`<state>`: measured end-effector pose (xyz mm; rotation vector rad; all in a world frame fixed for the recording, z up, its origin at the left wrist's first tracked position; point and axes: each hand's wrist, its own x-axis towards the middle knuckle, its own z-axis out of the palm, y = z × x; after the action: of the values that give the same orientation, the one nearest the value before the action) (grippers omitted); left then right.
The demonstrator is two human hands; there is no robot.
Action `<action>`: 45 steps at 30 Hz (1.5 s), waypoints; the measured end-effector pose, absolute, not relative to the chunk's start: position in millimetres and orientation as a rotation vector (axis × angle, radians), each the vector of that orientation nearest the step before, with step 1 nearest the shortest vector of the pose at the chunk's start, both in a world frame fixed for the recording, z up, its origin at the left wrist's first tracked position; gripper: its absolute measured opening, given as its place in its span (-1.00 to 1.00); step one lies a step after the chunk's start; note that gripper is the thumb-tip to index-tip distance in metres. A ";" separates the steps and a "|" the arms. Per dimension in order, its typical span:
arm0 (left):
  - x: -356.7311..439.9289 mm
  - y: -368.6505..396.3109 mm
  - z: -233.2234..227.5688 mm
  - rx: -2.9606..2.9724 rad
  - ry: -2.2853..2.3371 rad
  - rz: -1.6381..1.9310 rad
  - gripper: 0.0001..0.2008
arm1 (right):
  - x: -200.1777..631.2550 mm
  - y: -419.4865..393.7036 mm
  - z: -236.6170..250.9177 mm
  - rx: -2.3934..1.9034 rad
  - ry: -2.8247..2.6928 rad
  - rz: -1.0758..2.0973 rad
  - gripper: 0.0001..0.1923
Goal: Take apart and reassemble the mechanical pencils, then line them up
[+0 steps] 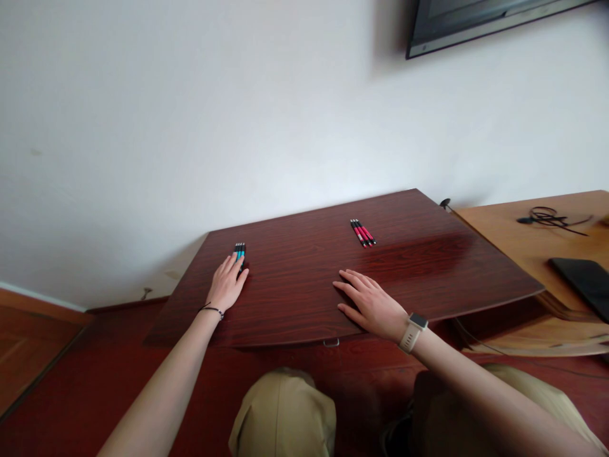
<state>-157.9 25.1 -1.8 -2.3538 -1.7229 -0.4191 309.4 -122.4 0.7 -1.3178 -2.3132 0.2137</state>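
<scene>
The blue pens (240, 251) lie in a tight parallel bundle on the dark red desk (295, 279), near its far left corner. The left hand (229, 285) rests flat on the desk with fingers spread and extended, fingertips touching the near end of the blue pens; it grips nothing. The right hand (370, 303) lies palm down toward the near edge of the desk, fingers loosely apart, holding nothing. The red pens (363, 232) lie in a second bundle on the desk, beyond the right hand and well apart from it.

Handling judgement: the blue pens appear light, rigid and slim, with smooth barrels likely to roll or slide on the polished desk. The count looks like three, though the view is too small to confirm. Take hold across the middle of the bundle, thumb opposing the fingers, so that all barrels lift together and none slips out endwise.
</scene>
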 end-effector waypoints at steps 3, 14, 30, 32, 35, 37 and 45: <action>-160.9 28.4 -6.6 -2.414 -1.731 -0.408 -0.37 | 309.6 -122.0 -1.5 -1.306 -2.306 0.210 -0.47; -158.0 26.5 -10.4 -2.471 -1.741 -0.475 -0.35 | 311.5 -120.7 -11.1 -1.309 -2.324 0.189 -0.46; -158.0 28.5 -15.0 -2.367 -1.774 -0.453 -0.38 | 312.9 -119.4 -13.8 -1.297 -2.330 0.160 -0.47; -156.5 27.6 -13.5 -2.371 -1.802 -0.423 -0.38 | 313.0 -119.3 -13.8 -1.293 -2.327 0.155 -0.48; -154.7 26.0 -10.5 -2.378 -1.823 -0.406 -0.37 | 313.1 -119.2 -14.1 -1.289 -2.329 0.152 -0.47; -154.1 25.3 -9.3 -2.386 -1.825 -0.417 -0.36 | 313.2 -119.3 -14.5 -1.286 -2.328 0.154 -0.46; -151.1 22.1 -5.9 -2.384 -1.799 -0.512 -0.38 | 312.0 -120.0 -12.2 -1.293 -2.317 0.157 -0.47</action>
<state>-151.1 22.1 -5.9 -2.3836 -1.7989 -0.5117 312.0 -120.0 -12.2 -1.2934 -2.3167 0.1566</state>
